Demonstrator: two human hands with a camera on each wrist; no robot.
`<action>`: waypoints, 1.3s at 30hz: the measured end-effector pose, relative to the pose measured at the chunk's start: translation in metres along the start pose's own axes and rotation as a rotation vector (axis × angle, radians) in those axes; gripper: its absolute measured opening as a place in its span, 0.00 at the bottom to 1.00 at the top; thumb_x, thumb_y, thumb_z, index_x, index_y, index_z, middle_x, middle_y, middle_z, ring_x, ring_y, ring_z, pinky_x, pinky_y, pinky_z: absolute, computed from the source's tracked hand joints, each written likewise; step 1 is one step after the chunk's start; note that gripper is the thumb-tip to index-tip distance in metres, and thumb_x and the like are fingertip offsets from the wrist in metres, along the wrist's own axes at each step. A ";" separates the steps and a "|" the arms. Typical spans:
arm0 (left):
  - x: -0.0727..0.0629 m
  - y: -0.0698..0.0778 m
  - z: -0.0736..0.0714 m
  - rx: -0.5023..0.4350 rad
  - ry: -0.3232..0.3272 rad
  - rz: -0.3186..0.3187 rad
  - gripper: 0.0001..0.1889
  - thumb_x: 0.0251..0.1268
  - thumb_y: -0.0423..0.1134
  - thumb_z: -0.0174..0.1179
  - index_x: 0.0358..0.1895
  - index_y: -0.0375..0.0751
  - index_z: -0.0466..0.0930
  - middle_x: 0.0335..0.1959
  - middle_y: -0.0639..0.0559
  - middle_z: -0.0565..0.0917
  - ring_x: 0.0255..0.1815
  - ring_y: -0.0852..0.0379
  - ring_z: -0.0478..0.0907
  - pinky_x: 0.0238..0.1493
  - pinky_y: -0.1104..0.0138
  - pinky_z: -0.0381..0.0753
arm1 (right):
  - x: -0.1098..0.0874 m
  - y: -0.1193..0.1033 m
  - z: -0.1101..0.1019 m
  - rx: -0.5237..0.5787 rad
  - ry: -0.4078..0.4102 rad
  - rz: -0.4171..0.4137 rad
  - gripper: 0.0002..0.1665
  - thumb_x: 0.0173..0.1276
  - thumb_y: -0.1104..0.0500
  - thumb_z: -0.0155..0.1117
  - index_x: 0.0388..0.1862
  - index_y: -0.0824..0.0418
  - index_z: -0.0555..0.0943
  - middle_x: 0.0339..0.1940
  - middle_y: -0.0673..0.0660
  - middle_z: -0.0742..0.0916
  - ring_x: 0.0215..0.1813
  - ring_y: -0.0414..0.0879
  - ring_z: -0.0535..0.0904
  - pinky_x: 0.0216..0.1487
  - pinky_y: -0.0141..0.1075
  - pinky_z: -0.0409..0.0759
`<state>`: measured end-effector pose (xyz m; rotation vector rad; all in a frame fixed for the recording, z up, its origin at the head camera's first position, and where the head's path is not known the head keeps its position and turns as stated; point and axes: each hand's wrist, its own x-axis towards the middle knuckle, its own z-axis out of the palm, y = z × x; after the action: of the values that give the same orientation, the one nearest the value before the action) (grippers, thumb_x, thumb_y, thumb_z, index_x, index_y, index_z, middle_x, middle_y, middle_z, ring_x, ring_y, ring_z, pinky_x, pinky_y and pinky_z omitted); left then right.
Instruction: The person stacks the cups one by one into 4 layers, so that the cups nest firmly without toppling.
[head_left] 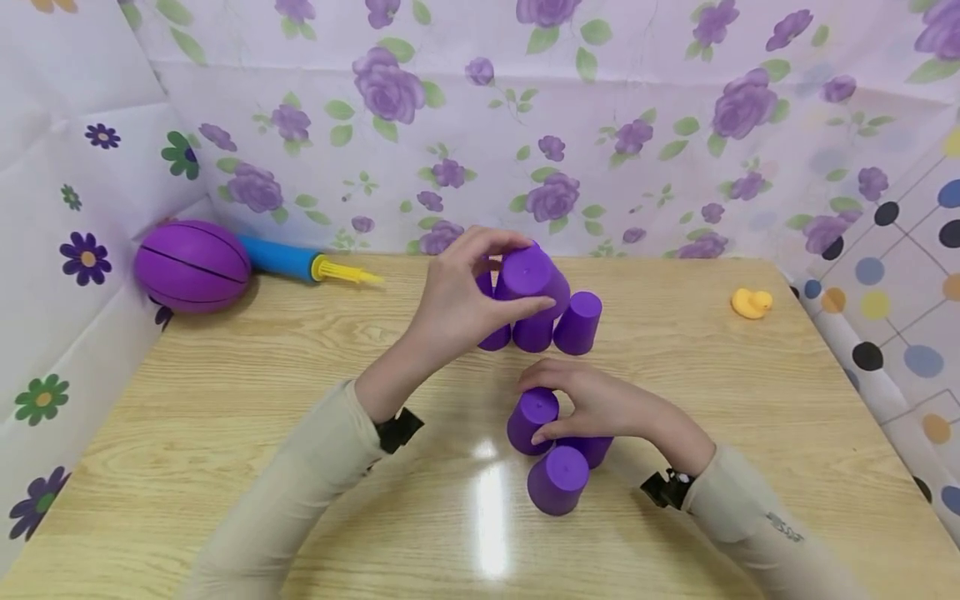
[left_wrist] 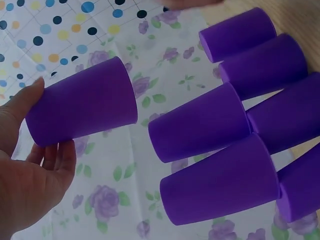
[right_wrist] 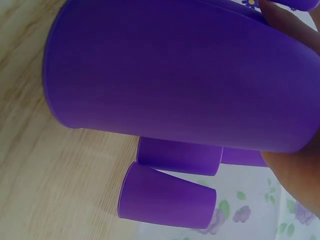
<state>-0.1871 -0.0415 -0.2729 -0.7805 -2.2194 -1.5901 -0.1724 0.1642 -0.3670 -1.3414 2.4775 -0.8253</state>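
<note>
My left hand [head_left: 461,300] holds an upside-down purple cup [head_left: 527,273] between thumb and fingers. In the left wrist view this cup [left_wrist: 85,102] is apart from two second-row cups, one of them a purple cup [left_wrist: 220,180]. Those rest on a row of upside-down cups, whose right-end cup [head_left: 578,323] shows in the head view. Nearer the front, my right hand [head_left: 603,404] grips another upside-down purple cup [head_left: 531,427] by its sides. Beside it stand a front cup [head_left: 559,481] and a cup [head_left: 588,451] partly hidden under the right hand.
On the wooden table [head_left: 675,333], a purple ball [head_left: 193,267] lies at the back left against the wall covering. Next to it is a blue pump [head_left: 281,258] with a yellow end. A yellow rubber duck [head_left: 751,303] sits at the back right. Patterned sheets surround the table.
</note>
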 end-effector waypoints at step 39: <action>0.107 -0.030 0.066 0.455 -0.584 -0.032 0.25 0.47 0.45 0.72 0.45 0.36 0.73 0.44 0.48 0.77 0.46 0.56 0.72 0.46 0.72 0.74 | -0.007 0.009 0.001 0.177 -0.053 0.079 0.28 0.54 0.49 0.73 0.53 0.55 0.79 0.51 0.48 0.83 0.54 0.39 0.77 0.56 0.34 0.77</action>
<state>-0.2869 0.0403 -0.2617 -1.1703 -2.8493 -0.8606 -0.1742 0.1736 -0.3729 -1.1823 2.3394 -0.9528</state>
